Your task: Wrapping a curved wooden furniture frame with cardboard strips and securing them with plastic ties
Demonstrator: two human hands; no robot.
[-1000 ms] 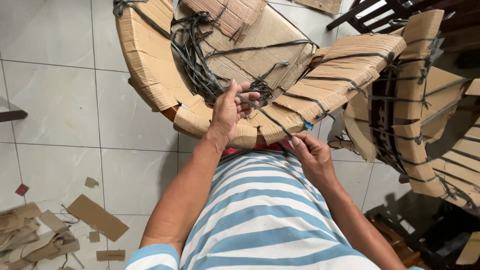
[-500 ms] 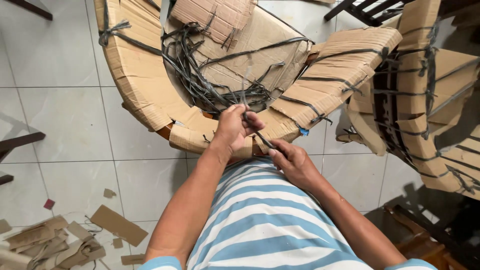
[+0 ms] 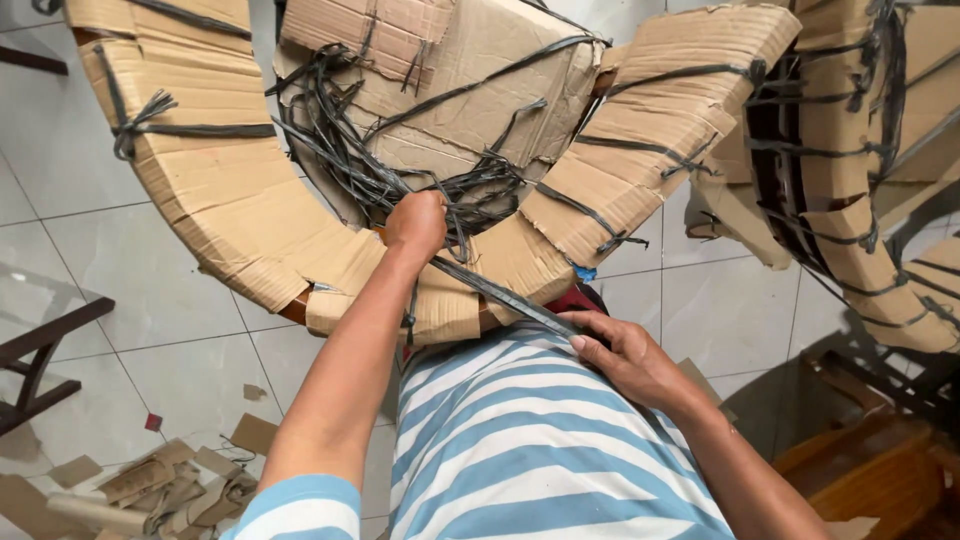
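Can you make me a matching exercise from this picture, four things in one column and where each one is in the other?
1. left hand
2. right hand
3. cardboard scraps
4. dark strap

a. on the floor, lower left
b. stretched between the two hands
c. fisted by the strap tangle on the cardboard-wrapped frame
d. against the striped shirt, strap end in its fingers

Pairs: 1-c, 2-d, 3-a, 4-b
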